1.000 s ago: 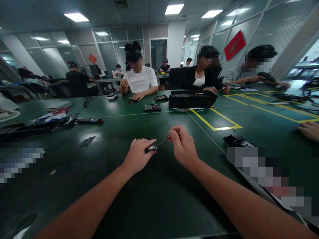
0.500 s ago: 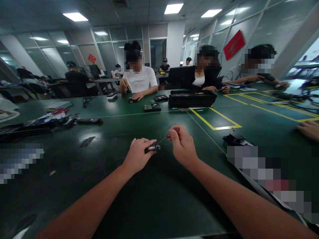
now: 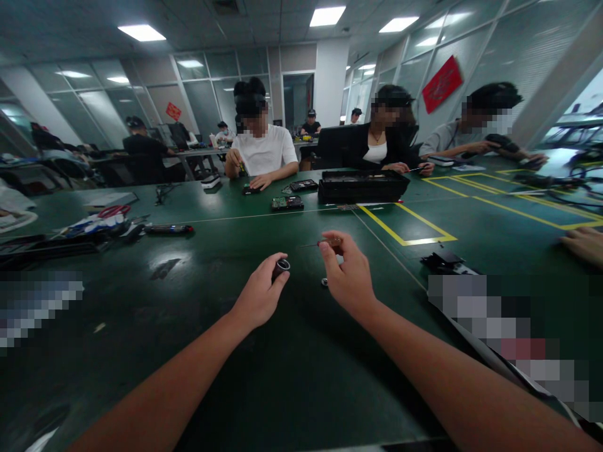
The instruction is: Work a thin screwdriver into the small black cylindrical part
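Over the green table, my left hand is closed around a small metal cylinder, whose bright-rimmed, hollow-looking end faces right. My right hand grips a thin screwdriver by its reddish-brown handle. Its slim shaft points left above the cylinder, touching nothing. A small round part sits just left of my right hand, low by the table surface; its details are too small to make out.
A long black casing and a circuit-board device stand across the table. Leftward lie a pen-like tool and piled tools and parts. A black part is at right. Co-workers sit opposite; another person's hand rests at far right.
The round end piece has come off the cylinder and is now beside my right hand. The screwdriver has pulled away and swung level. My left hand has tilted the cylinder's open end upward.
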`<action>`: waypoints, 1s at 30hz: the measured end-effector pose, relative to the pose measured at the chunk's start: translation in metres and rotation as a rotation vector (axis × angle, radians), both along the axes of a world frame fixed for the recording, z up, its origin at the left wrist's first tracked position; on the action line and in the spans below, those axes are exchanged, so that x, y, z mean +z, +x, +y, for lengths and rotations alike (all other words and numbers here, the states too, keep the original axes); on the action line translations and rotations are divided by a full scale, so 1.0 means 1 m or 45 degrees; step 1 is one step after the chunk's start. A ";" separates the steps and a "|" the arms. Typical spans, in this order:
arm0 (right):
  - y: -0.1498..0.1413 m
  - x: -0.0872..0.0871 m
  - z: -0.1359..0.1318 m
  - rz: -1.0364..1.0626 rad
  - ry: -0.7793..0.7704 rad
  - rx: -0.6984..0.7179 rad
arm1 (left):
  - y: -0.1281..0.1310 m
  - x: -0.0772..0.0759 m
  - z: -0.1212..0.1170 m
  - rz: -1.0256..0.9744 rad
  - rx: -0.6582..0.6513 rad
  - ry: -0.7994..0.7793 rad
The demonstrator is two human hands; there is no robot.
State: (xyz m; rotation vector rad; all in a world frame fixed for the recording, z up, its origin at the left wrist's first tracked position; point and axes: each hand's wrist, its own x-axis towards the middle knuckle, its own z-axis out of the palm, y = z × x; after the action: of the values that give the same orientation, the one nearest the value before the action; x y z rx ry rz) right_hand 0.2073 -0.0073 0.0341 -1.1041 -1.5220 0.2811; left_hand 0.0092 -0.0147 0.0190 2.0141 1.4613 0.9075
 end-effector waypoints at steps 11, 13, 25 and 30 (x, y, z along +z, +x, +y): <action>0.003 0.001 0.002 0.065 0.064 -0.037 | 0.044 0.015 0.004 0.386 -0.370 -0.048; 0.004 0.000 0.003 0.067 0.060 -0.019 | 0.053 0.011 0.010 0.505 -0.407 0.029; 0.003 0.002 0.001 0.059 0.049 0.001 | 0.069 0.003 0.028 0.709 -0.464 0.087; 0.003 0.002 0.002 0.037 0.047 0.000 | 0.039 0.014 0.025 0.537 -0.317 0.007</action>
State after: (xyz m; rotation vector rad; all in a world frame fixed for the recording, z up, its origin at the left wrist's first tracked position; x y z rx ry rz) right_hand 0.2107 -0.0048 0.0359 -1.0667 -1.4954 0.2666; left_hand 0.0485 0.0107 0.0327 2.4272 1.3636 0.3986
